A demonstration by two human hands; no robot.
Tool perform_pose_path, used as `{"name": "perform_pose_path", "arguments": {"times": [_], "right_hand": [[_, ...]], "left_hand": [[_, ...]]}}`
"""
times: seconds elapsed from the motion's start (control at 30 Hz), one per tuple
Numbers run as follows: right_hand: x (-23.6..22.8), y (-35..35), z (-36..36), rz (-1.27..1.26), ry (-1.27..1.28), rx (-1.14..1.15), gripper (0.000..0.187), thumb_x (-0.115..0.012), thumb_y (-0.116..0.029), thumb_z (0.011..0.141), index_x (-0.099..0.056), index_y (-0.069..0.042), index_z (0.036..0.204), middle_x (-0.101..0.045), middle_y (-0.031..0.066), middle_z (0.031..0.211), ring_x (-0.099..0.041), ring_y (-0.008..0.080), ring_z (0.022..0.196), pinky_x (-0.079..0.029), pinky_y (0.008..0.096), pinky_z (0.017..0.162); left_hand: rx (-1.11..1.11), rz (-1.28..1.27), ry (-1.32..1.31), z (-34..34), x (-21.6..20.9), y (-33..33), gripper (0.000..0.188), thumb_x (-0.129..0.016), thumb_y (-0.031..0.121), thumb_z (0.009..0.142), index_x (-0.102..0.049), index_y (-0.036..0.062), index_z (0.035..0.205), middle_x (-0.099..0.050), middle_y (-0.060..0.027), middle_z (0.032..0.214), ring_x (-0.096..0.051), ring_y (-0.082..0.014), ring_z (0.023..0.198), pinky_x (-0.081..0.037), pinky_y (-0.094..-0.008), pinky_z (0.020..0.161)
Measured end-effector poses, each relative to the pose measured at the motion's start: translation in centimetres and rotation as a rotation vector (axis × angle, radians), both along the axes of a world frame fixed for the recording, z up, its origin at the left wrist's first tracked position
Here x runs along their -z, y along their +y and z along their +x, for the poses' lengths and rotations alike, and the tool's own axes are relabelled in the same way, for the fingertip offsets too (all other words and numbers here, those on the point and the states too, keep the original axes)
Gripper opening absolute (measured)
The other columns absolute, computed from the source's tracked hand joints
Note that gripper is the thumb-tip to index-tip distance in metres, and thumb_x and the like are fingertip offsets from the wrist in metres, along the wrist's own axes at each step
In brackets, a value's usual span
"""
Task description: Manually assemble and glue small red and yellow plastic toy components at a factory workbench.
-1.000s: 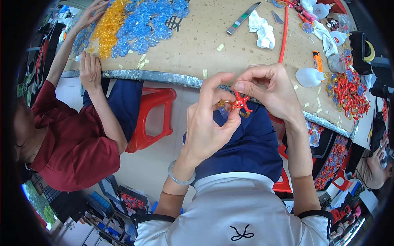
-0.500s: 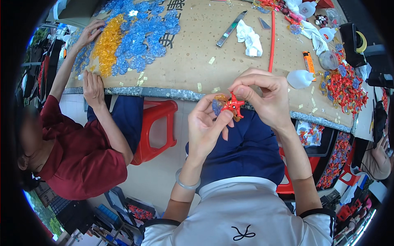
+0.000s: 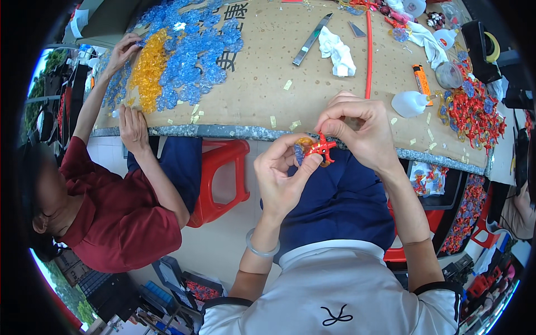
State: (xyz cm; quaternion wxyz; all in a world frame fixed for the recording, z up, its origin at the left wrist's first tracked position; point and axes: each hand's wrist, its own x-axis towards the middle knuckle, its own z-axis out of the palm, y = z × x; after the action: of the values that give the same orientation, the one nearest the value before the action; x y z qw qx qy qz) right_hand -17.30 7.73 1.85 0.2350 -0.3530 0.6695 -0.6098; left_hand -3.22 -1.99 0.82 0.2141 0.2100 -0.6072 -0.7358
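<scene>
A small red plastic toy figure (image 3: 321, 147) with see-through blue and orange parts is held over my lap, just off the table's front edge. My left hand (image 3: 285, 176) grips it between thumb and fingers, the clear parts lying against the palm side. From the right, my right hand (image 3: 360, 128) pinches with thumb and forefinger at the figure's upper tip. Whether a smaller piece sits inside that pinch is hidden by the fingers.
At right lies a heap of red and blue figures (image 3: 474, 114), near a white squeeze bottle (image 3: 409, 104). A knife (image 3: 312, 39) and white cloth (image 3: 336, 51) lie farther back. At left, a co-worker's hand (image 3: 134, 129) rests by orange pieces (image 3: 149, 70) and blue pieces (image 3: 192, 72).
The figure has turned a little in my left hand, and the right fingers stay at its upper tip. The whole view has shifted slightly.
</scene>
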Motion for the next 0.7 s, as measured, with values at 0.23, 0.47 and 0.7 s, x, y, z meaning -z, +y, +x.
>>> {"name": "perform_pose_path", "arguments": {"times": [0.23, 0.47, 0.7], "right_hand": [[0.1, 0.0, -0.1, -0.019, 0.04, -0.001, 0.007, -0.071, -0.001, 0.076, -0.073, -0.002, 0.082, -0.066, 0.0064, 0.072, -0.056, 0.0138, 0.071, -0.046, 0.0282, 0.064], [-1.9, 0.7, 1.1, 0.111, 0.049, 0.033, 0.011, -0.071, 0.0, 0.074, -0.071, -0.002, 0.085, -0.068, 0.0082, 0.076, -0.058, 0.0181, 0.069, -0.047, 0.0289, 0.065], [-2.9, 1.2, 1.1, -0.032, 0.269, 0.131, 0.013, -0.07, 0.006, 0.072, -0.07, 0.0, 0.083, -0.068, 0.0082, 0.079, -0.061, 0.0204, 0.073, -0.048, 0.0311, 0.067]], "left_hand": [[-0.124, -0.355, -0.038, -0.4, 0.3, -0.1, 0.024, -0.073, -0.005, 0.075, -0.064, -0.004, 0.097, -0.064, -0.0083, 0.086, -0.062, -0.0106, 0.068, -0.046, -0.0195, 0.057], [-0.275, -0.898, -0.003, -0.3, 0.9, -0.8, 0.038, -0.075, -0.009, 0.068, -0.059, -0.0037, 0.103, -0.058, -0.011, 0.108, -0.061, -0.0179, 0.088, -0.05, -0.0254, 0.076], [-0.202, 0.089, 0.227, -0.7, -1.1, 0.0, 0.066, -0.074, 0.004, 0.077, -0.037, -0.002, 0.132, -0.053, -0.0134, 0.118, -0.056, -0.0198, 0.106, -0.046, -0.0304, 0.091]]}}
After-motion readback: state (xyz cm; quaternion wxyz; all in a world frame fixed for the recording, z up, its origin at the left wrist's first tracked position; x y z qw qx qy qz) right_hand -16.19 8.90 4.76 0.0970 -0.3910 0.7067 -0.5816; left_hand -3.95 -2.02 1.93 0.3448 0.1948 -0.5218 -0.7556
